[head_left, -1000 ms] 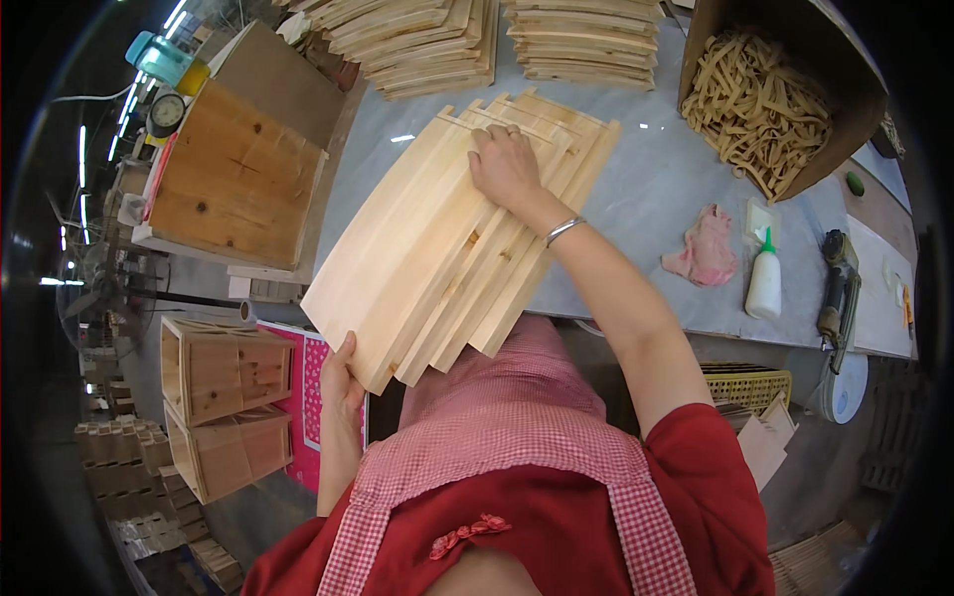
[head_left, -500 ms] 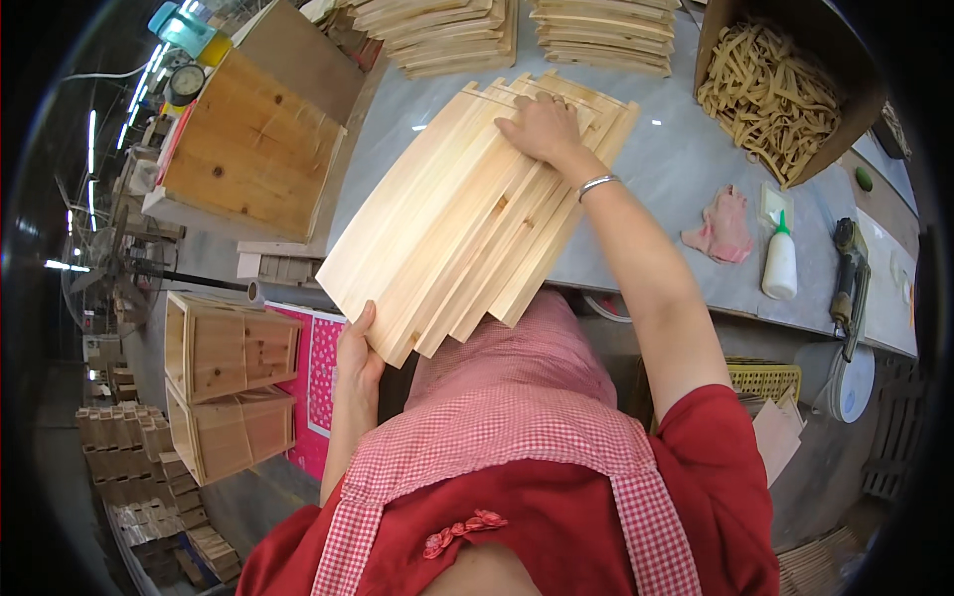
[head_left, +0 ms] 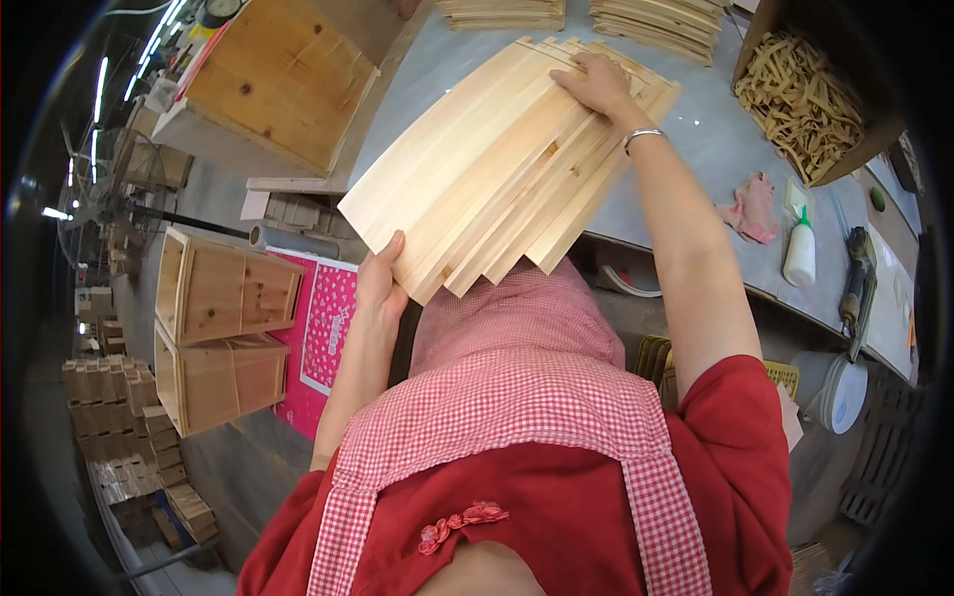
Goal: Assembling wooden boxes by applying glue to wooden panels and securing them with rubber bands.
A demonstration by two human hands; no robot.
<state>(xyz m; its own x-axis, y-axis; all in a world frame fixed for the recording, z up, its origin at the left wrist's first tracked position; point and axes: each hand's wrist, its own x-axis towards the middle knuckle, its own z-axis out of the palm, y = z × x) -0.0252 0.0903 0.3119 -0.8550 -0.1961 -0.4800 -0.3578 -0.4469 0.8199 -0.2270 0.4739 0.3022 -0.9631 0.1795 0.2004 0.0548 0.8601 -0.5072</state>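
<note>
A fanned stack of thin pale wooden boards (head_left: 507, 169) lies slanted over the near edge of a grey worktable (head_left: 696, 149). My left hand (head_left: 380, 281) grips the stack's lower near corner from below. My right hand (head_left: 596, 84), with a metal bracelet at the wrist, rests flat on the far upper end of the boards. The near ends of the boards overhang the table above my checked apron.
Two more board piles (head_left: 656, 15) lie at the table's far edge. A cardboard box of small wooden pieces (head_left: 805, 94), a pink rag (head_left: 752, 207), a white glue bottle (head_left: 801, 248) and a power tool (head_left: 857, 283) sit to the right. Wooden crates (head_left: 224, 328) stand on the floor at left.
The stack has slid farther onto the table and spread a little. Both hands stay on it, the left at the near corner and the right at the far end.
</note>
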